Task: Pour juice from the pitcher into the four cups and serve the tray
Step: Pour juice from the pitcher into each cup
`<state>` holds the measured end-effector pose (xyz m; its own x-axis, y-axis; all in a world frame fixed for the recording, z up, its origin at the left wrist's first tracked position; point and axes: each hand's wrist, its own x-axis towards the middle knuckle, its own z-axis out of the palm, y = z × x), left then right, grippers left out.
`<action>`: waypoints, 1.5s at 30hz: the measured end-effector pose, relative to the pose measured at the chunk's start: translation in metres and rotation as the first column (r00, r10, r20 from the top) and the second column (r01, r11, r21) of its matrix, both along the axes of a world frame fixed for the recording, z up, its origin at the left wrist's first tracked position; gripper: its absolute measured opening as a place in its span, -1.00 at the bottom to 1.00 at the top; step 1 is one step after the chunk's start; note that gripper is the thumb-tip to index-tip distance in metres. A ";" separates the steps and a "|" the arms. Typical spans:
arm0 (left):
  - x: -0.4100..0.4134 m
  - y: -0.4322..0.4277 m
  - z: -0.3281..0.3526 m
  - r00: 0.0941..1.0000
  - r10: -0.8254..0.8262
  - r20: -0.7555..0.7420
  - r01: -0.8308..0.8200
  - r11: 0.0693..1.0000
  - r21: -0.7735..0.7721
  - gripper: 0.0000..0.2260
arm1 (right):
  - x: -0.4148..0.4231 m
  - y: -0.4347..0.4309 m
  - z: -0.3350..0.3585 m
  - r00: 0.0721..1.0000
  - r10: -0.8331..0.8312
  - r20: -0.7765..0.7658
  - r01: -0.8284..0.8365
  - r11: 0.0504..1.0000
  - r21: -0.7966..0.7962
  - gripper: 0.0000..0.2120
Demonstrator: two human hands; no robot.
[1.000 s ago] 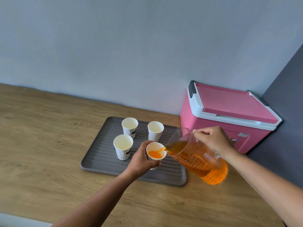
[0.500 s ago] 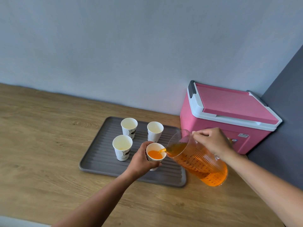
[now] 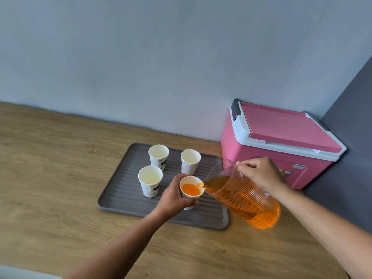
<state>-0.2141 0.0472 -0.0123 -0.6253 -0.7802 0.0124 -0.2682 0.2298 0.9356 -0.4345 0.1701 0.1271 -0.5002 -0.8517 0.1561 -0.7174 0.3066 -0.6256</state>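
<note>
both sets of fingers point(image 3: 182, 183) clamp: cup point(image 3: 191, 191), pitcher point(image 3: 244, 200).

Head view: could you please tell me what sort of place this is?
Probably a home or office refreshment corner, though I cannot be sure. A wooden counter meets a plain wall, a pink cooler sits in the corner, and paper cups stand on a grey tray.
</note>
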 end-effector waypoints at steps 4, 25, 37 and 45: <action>0.000 0.000 0.000 1.000 0.000 -0.002 0.000 1.000 0.002 -0.29 | -0.001 0.000 -0.001 1.000 -0.001 -0.014 0.001 1.000 0.000 -0.67; 0.000 0.004 -0.006 1.000 -0.013 0.001 0.013 1.000 0.017 -0.28 | -0.001 0.001 -0.007 1.000 0.000 0.006 0.000 1.000 -0.002 -0.54; -0.001 0.005 -0.007 1.000 -0.010 -0.002 0.010 1.000 0.011 -0.29 | 0.005 0.005 -0.002 0.999 -0.028 0.021 0.028 1.000 0.004 -0.77; -0.001 0.003 -0.003 1.000 0.000 -0.020 0.001 1.000 0.007 -0.30 | 0.008 0.007 -0.001 0.997 -0.046 0.056 0.048 0.998 -0.046 -0.75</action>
<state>-0.2155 0.0504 -0.0158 -0.6255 -0.7800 0.0195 -0.2492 0.2234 0.9423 -0.4270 0.1774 0.1256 -0.5483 -0.8195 0.1669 -0.6672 0.3083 -0.6781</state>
